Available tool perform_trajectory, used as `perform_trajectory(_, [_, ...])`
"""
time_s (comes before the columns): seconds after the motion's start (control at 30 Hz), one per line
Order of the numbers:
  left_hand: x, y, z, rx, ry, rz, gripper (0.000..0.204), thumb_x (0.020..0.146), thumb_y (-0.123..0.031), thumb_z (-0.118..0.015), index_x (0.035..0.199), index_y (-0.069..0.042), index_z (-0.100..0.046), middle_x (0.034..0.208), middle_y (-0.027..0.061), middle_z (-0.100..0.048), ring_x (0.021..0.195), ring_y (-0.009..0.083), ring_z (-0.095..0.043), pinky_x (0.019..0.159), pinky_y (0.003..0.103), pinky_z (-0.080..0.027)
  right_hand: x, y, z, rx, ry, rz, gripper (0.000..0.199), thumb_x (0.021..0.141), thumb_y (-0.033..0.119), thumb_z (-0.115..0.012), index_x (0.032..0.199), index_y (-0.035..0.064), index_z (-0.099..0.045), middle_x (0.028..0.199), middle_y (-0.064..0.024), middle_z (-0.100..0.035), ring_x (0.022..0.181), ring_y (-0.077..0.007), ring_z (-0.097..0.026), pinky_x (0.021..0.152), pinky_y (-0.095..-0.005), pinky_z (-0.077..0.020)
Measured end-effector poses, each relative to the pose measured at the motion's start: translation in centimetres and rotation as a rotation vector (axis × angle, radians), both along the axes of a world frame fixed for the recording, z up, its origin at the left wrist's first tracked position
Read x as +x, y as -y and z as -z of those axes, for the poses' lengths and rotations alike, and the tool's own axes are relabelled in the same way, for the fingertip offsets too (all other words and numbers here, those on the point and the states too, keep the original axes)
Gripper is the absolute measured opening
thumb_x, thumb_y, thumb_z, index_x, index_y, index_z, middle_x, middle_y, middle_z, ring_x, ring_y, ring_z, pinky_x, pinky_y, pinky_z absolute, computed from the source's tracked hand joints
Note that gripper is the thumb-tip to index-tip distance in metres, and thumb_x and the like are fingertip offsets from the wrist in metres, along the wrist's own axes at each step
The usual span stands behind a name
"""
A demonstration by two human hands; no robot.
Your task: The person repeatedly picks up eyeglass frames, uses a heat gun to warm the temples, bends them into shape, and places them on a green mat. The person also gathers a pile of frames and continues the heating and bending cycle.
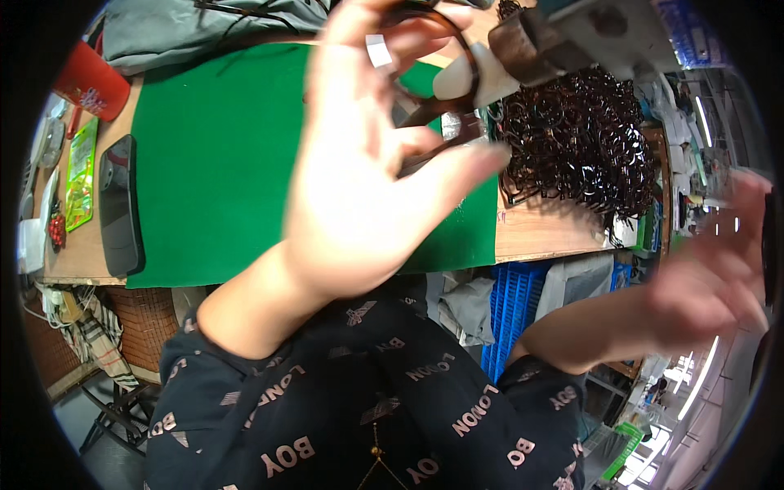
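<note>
Fingers [425, 143] of the left hand [359, 196] pinch a dark frame [445, 106] loosely, which could slip onto the table's mat [220, 163].

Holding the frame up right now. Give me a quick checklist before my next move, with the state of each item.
1. Left hand grips the glasses frame: ok, fingers pinch it, raised above the green mat.
2. Small white tag on the frame: ok, visible near the fingertips.
3. Frame free of damage: cannot tell, the hand hides much of it.
4. Right hand free: cannot tell, blurred at the right edge.
5. Mat bare for setting down: ok where the hand does not cover it.
6. Pile of frames stays on the table: ok, right of the mat, by the edge.
</note>
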State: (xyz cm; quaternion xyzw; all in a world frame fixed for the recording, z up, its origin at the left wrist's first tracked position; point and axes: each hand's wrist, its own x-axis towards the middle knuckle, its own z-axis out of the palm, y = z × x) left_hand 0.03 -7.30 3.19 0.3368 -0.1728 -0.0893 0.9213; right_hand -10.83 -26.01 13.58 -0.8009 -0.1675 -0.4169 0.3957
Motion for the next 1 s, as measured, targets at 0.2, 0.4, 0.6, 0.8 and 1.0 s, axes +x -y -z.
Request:
perform_trajectory(0.2, [-0.3,-7.7,2.3,0.226,0.063,0.187,0.081,0.075,-0.018,-0.062,0.141,-0.001,-0.019,0.109,0.0123,-0.045,0.086,0.0146,-0.052,0.051,0.016,-0.043,-4.3,-0.3,20.3,0.161,-0.944,0.282,0.011,0.077,-0.003,-0.065,0.087,-0.0004,-0.061,0.083,-0.0063,-0.059,0.075,-0.0127,-0.057,0.069,-0.0246,-0.0460])
perform_trajectory(0.4, [-1.9,-6.0,3.6,0.040,-0.047,0.253,0.054,0.075,-0.011,-0.064,0.122,-0.004,-0.038,0.080,0.0045,-0.046,0.067,0.0158,-0.051,0.047,0.022,-0.045,-3.6,-0.9,22.7,0.164,-0.778,0.435,0.010,0.077,-0.001,-0.066,0.082,0.0000,-0.058,0.074,-0.0054,-0.055,0.068,-0.0135,-0.054,0.064,-0.0249,-0.0444])
perform_trajectory(0.6, [0.2,-6.2,4.9,-0.336,0.287,0.815,0.020,0.081,-0.023,-0.066,0.075,-0.005,-0.059,0.080,0.0122,-0.058,0.069,0.0235,-0.059,0.056,0.029,-0.054,-2.6,-0.7,22.0,0.137,-0.809,0.353,0.012,0.074,0.000,-0.067,0.081,0.0009,-0.057,0.075,-0.0077,-0.054,0.065,-0.0179,-0.052,0.062,-0.0284,-0.0438])
perform_trajectory(0.8, [0.0,-8.3,3.4,0.114,-0.003,1.013,0.010,0.073,-0.004,-0.063,0.073,0.005,-0.059,0.069,0.0176,-0.062,0.052,0.0225,-0.061,0.044,0.026,-0.049,-3.0,-0.6,22.2,-0.042,-0.773,0.390,0.017,0.072,0.002,-0.070,0.080,0.0015,-0.055,0.074,-0.0080,-0.053,0.067,-0.0202,-0.052,0.063,-0.0296,-0.0434])
perform_trajectory(1.0, [-2.1,-7.6,1.2,0.408,-0.410,0.813,0.017,0.062,0.002,-0.059,0.077,0.006,-0.053,0.063,0.0120,-0.055,0.046,0.0171,-0.052,0.041,0.023,-0.038,-2.8,-1.0,22.0,0.001,-0.806,0.438,0.015,0.074,0.003,-0.069,0.080,0.0017,-0.055,0.076,-0.0085,-0.053,0.068,-0.0210,-0.053,0.064,-0.0299,-0.0435])
